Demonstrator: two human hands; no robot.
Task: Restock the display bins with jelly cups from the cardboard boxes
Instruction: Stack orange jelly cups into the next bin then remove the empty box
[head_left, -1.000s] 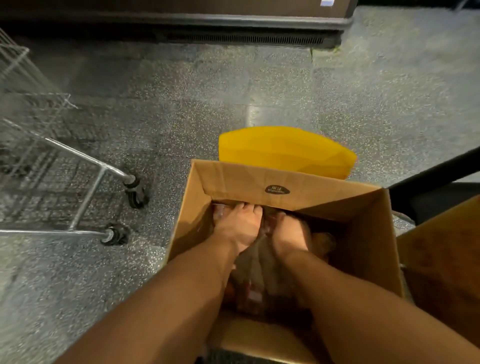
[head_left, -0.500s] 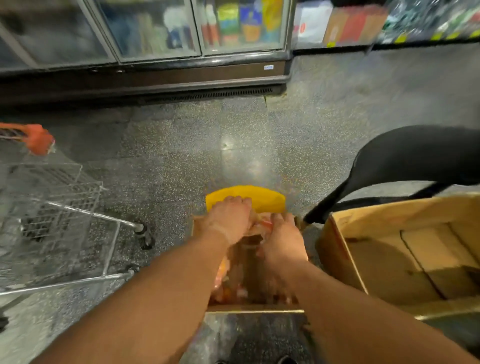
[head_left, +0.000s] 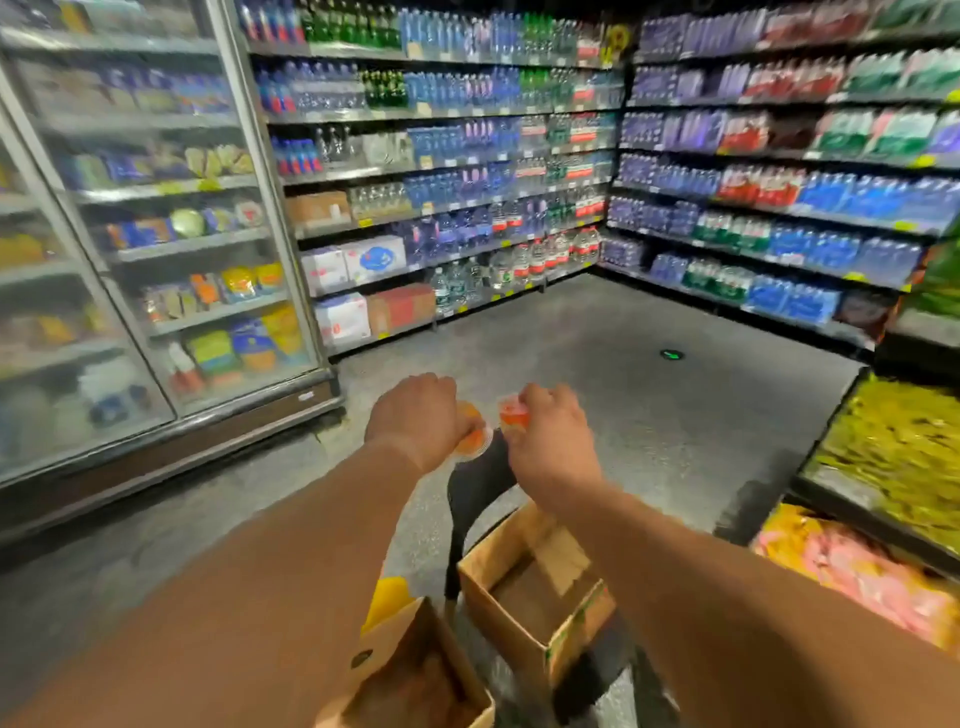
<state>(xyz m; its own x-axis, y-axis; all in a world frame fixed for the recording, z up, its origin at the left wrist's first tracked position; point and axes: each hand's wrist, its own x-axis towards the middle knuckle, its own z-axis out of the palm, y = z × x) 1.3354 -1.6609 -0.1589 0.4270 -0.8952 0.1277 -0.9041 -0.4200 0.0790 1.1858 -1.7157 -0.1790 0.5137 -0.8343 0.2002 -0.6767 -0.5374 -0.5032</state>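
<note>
Above the boxes, mid-aisle, I hold both hands out at chest height. Left hand (head_left: 415, 418) is closed round an orange jelly cup (head_left: 474, 435); right hand (head_left: 553, 441) pinches a second, redder cup (head_left: 511, 413). The two cups sit just beside each other between the hands.

Below: the near box (head_left: 415, 675) under my left forearm, contents too dark to read; the second box (head_left: 540, 587) beside it looks empty, on a black chair (head_left: 478, 488).

Risks, as I judge them: each cup is held by fingertips only, so a quick swing toward the bins (head_left: 893, 457) at right could let one slip to the floor (head_left: 623, 332). The frame is blurred by motion, so I cannot place the bin edge well; a cup could catch the rim. The chair and boxes crowd my feet.

Floor is grey speckled stone, dim. Glass-door cooler (head_left: 145, 234) at left, shelves of bottled water (head_left: 467, 156) ahead and right.
</note>
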